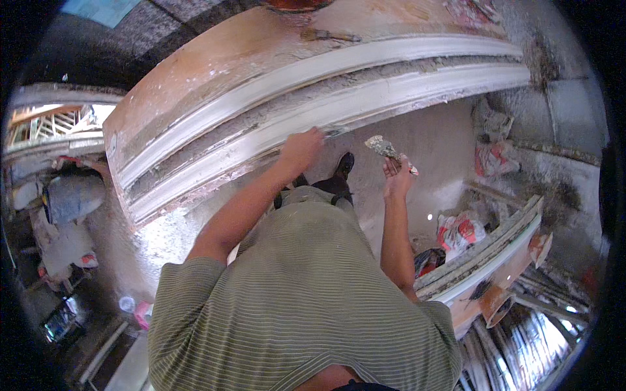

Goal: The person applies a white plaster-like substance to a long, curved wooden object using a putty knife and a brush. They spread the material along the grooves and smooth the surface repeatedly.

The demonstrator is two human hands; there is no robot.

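Two long white plaster mouldings (pixel 365 94) lie side by side on an orange-brown tabletop (pixel 189 72). Over the near edge of the closer moulding is my left hand (pixel 302 153), its fingers curled in, slightly blurred; whatever they hold, if anything, is hidden. My right hand (pixel 398 177) is closed around a putty knife (pixel 380 146), off to the right and clear of the table edge. Grey-white plaster is caked on its blade, which points up and left. A brush (pixel 329 35) rests on the tabletop behind the mouldings.
A reddish bowl (pixel 297 4) sits at the table's far edge. On the right stand crumpled red-and-white bags (pixel 460 231) and a bench with another long moulding (pixel 479 267). Wooden poles (pixel 495 355) lie beyond it. A dark shoe (pixel 345 166) shows on the floor below me.
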